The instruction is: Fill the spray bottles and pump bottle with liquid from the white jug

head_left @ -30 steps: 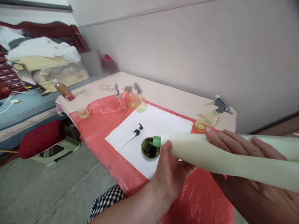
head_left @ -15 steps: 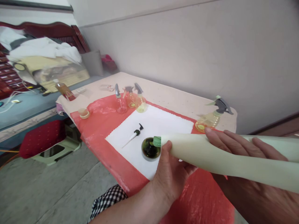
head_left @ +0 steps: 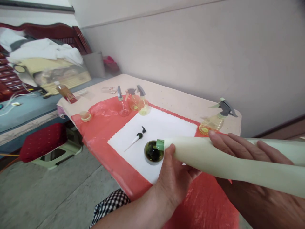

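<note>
A big pale green jug (head_left: 202, 152) lies tipped on its side, its neck toward the left. Around that neck my left hand (head_left: 175, 178) is closed, thumb on top near the green mouth (head_left: 160, 144). My right hand (head_left: 250, 151) grips the jug farther back at its handle, fingers over the top. Below the mouth stands a small round bowl (head_left: 152, 157) holding dark greenish liquid; whether liquid is flowing I cannot tell. Left of the bowl, a black and white pump dispenser top (head_left: 139, 136) with a thin tube rests on the white cloth (head_left: 171, 119).
Spray bottles (head_left: 144, 106) stand grouped at the back, and another spray bottle (head_left: 212, 122) leans at the right. A jar lid (head_left: 85, 116) sits on the red plastic sheet (head_left: 95, 127). An amber bottle (head_left: 66, 92) marks the table's left edge. Below is a red-topped stool (head_left: 43, 143).
Hardly anything differs. Both hands keep the jug tipped in the same place, and the bowl and bottles have not moved.
</note>
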{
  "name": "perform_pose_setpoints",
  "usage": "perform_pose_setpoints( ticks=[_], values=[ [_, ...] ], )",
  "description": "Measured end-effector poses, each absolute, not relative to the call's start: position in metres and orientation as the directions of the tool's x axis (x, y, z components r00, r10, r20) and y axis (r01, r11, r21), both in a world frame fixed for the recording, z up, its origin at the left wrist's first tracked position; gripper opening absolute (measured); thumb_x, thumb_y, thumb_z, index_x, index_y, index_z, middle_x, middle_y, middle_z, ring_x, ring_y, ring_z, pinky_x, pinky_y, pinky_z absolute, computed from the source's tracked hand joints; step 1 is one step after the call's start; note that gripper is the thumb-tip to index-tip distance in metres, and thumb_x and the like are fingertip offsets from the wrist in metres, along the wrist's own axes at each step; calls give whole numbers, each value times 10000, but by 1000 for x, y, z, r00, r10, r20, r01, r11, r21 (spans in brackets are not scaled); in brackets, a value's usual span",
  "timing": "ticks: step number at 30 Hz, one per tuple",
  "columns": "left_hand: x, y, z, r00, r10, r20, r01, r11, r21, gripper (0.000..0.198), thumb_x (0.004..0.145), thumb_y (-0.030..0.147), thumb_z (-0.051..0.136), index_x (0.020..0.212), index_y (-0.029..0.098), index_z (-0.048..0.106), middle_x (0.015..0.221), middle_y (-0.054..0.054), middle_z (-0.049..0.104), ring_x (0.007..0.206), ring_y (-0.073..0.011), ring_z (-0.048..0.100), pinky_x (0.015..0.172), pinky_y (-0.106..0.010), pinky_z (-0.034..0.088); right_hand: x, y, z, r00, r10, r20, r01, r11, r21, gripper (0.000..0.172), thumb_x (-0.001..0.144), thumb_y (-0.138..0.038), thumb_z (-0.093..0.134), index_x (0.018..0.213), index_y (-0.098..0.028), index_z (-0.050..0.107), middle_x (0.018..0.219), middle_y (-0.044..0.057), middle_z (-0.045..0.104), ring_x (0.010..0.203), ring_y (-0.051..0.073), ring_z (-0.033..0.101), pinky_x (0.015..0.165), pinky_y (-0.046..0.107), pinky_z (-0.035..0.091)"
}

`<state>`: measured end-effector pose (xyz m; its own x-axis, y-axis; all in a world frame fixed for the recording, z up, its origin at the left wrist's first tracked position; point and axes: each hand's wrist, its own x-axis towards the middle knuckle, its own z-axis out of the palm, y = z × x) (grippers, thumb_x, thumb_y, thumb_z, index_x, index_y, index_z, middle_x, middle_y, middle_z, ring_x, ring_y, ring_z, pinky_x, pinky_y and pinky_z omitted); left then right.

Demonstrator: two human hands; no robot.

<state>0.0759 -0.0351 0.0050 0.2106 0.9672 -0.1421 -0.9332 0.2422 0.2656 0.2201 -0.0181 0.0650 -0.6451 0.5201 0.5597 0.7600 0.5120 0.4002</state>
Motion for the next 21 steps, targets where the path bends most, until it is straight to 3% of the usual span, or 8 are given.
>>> perform_pose_setpoints(
  ticks=[21],
  values=[
    [76, -35, 4, 212, 967, -142, -933, 243, 264, 649, 893, 594, 467, 1324, 117, 560, 1402, -169, 505, 1303, -320, 429, 976, -364, 405, 215, -22, 68, -603, 531, 595, 789, 509, 344, 619, 909, -115, 520, 1491, -146, 314, 1416, 101, 524, 1260, 308, 532, 1143, 484, 331]
  ],
)
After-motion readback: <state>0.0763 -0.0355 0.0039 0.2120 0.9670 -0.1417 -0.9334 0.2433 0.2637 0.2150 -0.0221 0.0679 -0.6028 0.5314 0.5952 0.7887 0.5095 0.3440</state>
